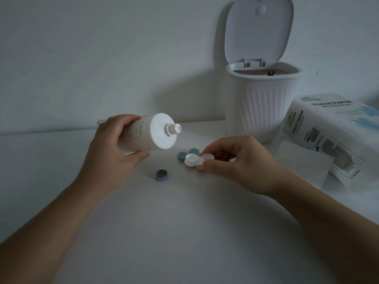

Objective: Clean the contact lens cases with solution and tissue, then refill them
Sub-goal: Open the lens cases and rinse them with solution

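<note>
A white desktop bin [260, 107] with its lid raised stands beyond the right hand [235, 162], and a tissue paper pack [328, 136] lies to that hand's outer side with a loose tissue sheet [303, 165] just beside it. The left hand [114, 148] wraps round a white solution bottle [151, 132], held tipped nearly level; its long axis runs from the left palm toward the right hand, nozzle leading and uncapped. The right hand pinches a white contact lens case [196, 159] between thumb and fingertips, wells up, raised off the table. The nozzle sits above and to the left of the case, near but apart, so the coming pour likely turns on bringing the tip over a well. Two green caps [187, 153] lie just behind the case; a purple cap [161, 174] lies between the hands, nearer the left.
</note>
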Tool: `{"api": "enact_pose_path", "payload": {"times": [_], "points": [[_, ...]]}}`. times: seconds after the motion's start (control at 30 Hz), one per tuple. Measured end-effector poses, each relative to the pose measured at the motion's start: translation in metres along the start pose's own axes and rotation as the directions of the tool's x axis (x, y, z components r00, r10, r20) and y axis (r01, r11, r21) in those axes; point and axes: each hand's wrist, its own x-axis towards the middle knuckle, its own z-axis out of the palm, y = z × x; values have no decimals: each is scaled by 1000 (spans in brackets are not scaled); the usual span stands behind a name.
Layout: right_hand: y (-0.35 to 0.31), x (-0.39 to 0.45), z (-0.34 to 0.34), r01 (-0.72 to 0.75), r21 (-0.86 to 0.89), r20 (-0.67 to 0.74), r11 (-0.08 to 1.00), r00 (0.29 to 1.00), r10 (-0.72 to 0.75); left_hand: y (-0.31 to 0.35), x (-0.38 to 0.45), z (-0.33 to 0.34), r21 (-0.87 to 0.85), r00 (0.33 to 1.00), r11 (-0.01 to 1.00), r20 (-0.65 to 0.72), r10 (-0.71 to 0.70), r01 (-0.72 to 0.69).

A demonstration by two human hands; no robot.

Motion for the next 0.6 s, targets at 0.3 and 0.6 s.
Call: {"api": "enact_pose_path", "payload": {"times": [0.3, 0.6], "points": [[-2, 1, -1, -35, 62, 27, 997, 999, 34, -4, 2, -6, -275, 955, 917, 4, -298, 288], [-6, 0, -3, -20, 70, 15, 997, 1000, 19, -7, 6, -4, -300, 891, 845, 40, -453, 443]]}}
